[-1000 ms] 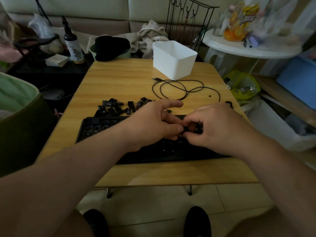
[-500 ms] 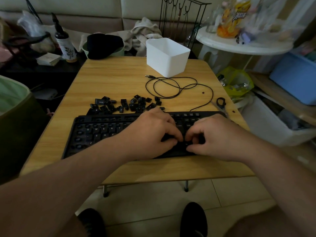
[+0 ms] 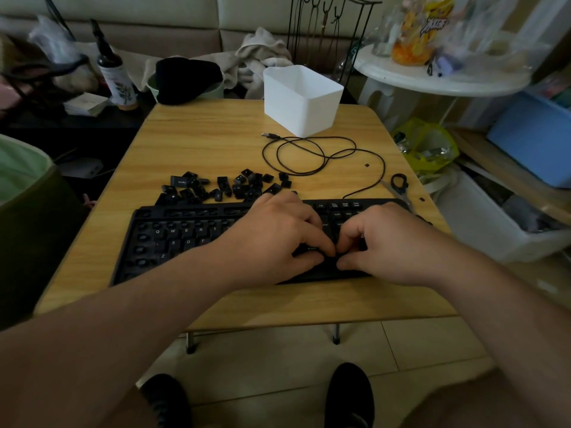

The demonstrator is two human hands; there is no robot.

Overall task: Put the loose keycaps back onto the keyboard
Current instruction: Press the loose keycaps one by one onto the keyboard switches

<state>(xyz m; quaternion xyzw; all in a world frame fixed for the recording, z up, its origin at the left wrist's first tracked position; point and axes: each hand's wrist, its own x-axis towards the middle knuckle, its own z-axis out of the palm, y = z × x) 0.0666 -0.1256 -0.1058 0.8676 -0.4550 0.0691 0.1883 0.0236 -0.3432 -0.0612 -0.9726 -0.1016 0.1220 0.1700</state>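
A black keyboard (image 3: 173, 242) lies across the near part of the wooden table (image 3: 200, 140), with bare switch sockets in its top rows and left columns. Several loose black keycaps (image 3: 222, 186) are scattered just behind its left half. My left hand (image 3: 278, 236) and my right hand (image 3: 392, 242) are over the keyboard's right-middle area. Their curled fingertips and thumbs meet low on the keyboard, pinching a small keycap (image 3: 335, 258) down onto it. The fingers hide most of that keycap.
A white plastic bin (image 3: 301, 100) stands at the table's far side. The keyboard's black cable (image 3: 309, 156) lies coiled in front of it. Scissors (image 3: 400, 186) rest near the right edge. A spray bottle (image 3: 116, 78), cloths and storage boxes surround the table.
Both hands dropped from just above the keys, where they pinched a keycap, down onto the keyboard's lower rows. The view shifted, showing more of the keyboard's left half.
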